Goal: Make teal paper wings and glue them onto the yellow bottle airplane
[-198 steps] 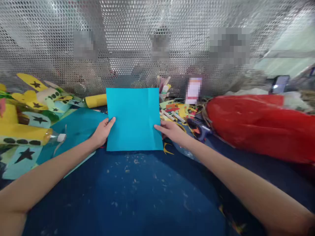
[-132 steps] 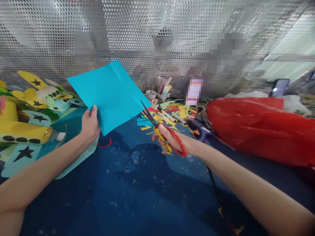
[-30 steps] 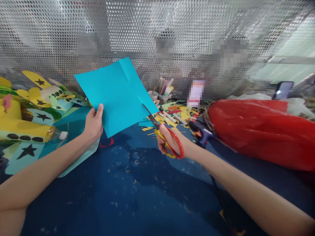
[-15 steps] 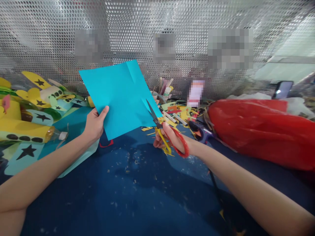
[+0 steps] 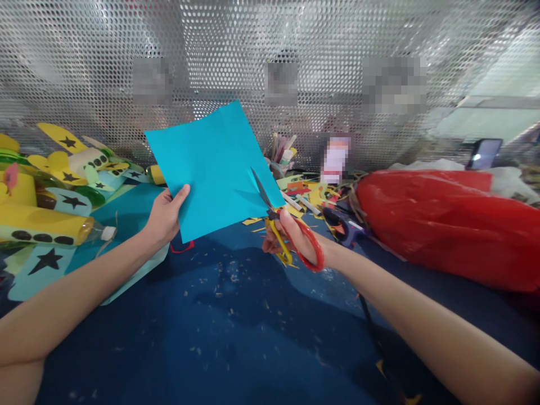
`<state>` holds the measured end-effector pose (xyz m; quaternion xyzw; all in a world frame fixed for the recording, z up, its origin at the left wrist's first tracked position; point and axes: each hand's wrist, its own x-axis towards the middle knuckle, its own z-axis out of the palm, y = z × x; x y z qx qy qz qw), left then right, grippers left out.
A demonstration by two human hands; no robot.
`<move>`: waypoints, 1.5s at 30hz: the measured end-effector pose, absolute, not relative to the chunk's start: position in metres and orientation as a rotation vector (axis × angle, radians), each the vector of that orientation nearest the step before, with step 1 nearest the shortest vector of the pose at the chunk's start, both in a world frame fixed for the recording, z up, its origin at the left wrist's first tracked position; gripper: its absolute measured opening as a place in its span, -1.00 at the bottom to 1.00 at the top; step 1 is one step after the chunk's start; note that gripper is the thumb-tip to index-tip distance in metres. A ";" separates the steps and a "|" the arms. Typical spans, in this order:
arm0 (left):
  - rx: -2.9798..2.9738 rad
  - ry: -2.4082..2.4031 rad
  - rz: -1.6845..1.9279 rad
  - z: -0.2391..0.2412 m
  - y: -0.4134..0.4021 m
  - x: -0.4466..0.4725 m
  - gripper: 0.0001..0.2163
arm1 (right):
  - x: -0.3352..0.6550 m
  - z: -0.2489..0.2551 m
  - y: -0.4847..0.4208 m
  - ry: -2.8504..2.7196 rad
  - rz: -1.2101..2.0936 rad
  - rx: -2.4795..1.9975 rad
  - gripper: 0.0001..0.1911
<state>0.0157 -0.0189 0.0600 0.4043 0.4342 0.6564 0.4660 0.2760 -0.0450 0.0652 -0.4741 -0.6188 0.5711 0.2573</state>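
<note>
Blue paper [image 5: 215,169], one sheet held, scissors [image 5: 273,214], one pair

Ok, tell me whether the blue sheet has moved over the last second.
Yes: the blue sheet has shifted rightward, its right corner now closer to the red bag, which holds its place in the view.

The paper sheet [image 5: 215,169] is before the back wall [image 5: 228,50], bottle crafts [image 5: 46,225] left, scraps [image 5: 314,196] and bag [image 5: 426,225] right
</note>
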 end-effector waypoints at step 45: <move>0.969 1.149 1.397 0.060 -0.021 0.012 -0.67 | 0.284 0.044 -0.032 -1.969 1.210 -1.368 -0.28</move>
